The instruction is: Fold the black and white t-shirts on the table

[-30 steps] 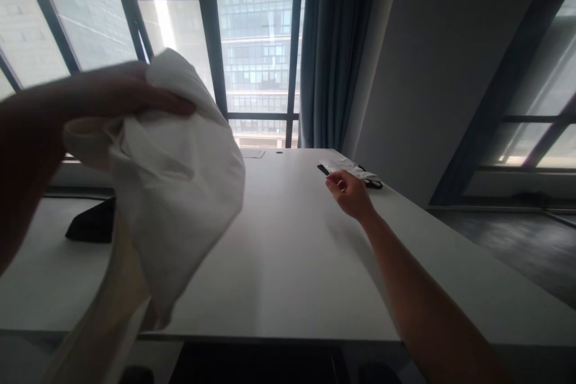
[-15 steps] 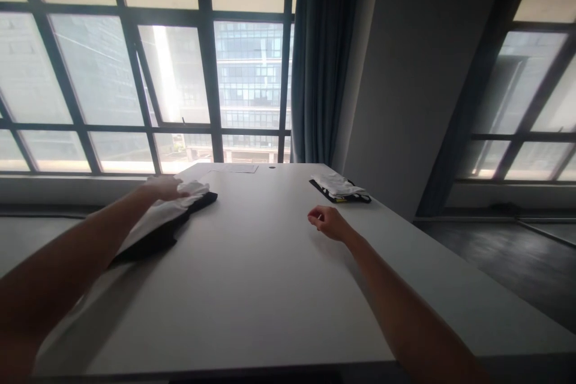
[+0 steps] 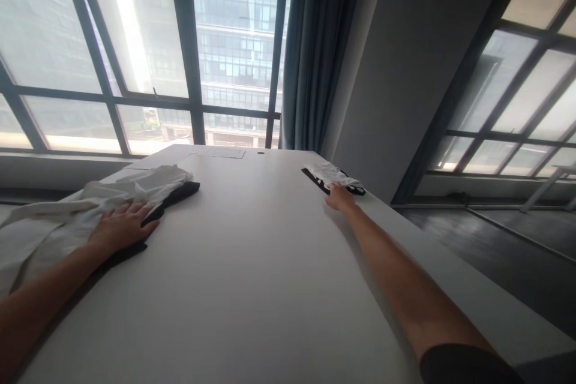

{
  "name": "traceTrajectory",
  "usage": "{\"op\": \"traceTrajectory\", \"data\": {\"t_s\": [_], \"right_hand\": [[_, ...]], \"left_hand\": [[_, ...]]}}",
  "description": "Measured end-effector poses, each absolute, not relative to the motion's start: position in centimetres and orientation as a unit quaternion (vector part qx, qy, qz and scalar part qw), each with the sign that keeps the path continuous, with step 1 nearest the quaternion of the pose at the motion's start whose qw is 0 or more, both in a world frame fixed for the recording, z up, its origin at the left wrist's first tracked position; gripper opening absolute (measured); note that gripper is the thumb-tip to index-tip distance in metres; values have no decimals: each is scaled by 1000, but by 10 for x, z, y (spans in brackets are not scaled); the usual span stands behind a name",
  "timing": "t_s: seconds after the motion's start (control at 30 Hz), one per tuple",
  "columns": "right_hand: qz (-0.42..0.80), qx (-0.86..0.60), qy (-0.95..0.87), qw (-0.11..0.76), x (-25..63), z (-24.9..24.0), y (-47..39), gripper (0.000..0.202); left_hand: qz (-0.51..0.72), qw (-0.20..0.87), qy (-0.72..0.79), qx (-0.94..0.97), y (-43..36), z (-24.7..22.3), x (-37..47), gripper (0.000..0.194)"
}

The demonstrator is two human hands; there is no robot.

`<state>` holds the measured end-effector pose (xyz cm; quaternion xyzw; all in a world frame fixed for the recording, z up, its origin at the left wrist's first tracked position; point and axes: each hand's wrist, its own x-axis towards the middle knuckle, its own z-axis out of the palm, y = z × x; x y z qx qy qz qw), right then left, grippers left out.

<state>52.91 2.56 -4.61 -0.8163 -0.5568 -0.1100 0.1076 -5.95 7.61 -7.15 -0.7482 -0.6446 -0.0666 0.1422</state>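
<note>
Tall dark-framed windows point(image 3: 183, 30) light a long, smooth white tabletop point(image 3: 243, 264). On its left side: a loose, wrinkled white cloth point(image 3: 148, 181), running out of view at the left, with a flat black fabric piece point(image 3: 182, 192) showing from under its right edge. Left hand point(image 3: 120, 225) lies palm down on the cloth, fingers spread, nothing clamped. Well apart, near the table's right edge: a small, flattened white fabric bundle point(image 3: 330, 173) on black strappy material point(image 3: 357, 190). Right hand point(image 3: 341, 198) is at the near edge of that one, fingers curled; can't tell from where I stand whether they pinch it.

Handling, my judgement: keep the left palm flat and stroke outward, so creases leave without dragging the black layer along. Right side probably wants thumb and fingers around both layers, else white may slide off black.

Farther out: a small dark round hole point(image 3: 261, 153) at the table's far end, a blue-grey curtain point(image 3: 310, 54) behind, then a grey wall point(image 3: 391, 66).
</note>
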Motion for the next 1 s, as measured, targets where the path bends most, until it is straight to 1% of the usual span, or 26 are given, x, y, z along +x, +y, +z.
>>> {"op": "traceTrajectory", "data": {"t_s": [0.1, 0.23, 0.3, 0.4, 0.47, 0.57, 0.67, 0.73, 0.77, 0.83, 0.93, 1.0], "right_hand": [[-128, -852, -495, 109, 560, -51, 52, 47], [-141, -866, -459, 137, 589, -67, 82, 52], [-143, -866, -457, 147, 597, -76, 94, 49], [-141, -862, -452, 180, 602, -87, 104, 37], [-135, -861, -429, 237, 601, -87, 108, 33], [-125, -835, -369, 389, 594, -71, 110, 32], [-115, -742, -354, 557, 573, -38, 110, 30], [-88, -675, -387, 622, 549, -12, 104, 29], [-72, -648, -414, 635, 533, 0, 99, 30], [-48, -606, -480, 633, 495, 23, 82, 32], [-2, -542, -595, 593, 426, 54, 49, 35], [60, -500, -650, 569, 381, 72, 28, 37]], "left_hand": [[-28, 174, -638, -750, 78, -72, -60, 57], [-40, 188, -636, -748, 83, -78, -62, 57], [-49, 192, -633, -748, 87, -82, -65, 57], [-59, 190, -635, -747, 90, -86, -67, 58], [-66, 187, -635, -746, 91, -86, -67, 58], [-68, 186, -636, -746, 89, -85, -65, 58], [-71, 178, -638, -746, 87, -85, -64, 59], [-80, 167, -640, -746, 86, -85, -64, 59], [-86, 160, -641, -746, 86, -84, -65, 59], [-100, 141, -644, -745, 85, -81, -64, 58], [-142, 102, -640, -748, 76, -69, -51, 59], [-188, 53, -605, -772, 58, -57, -29, 65]]}}
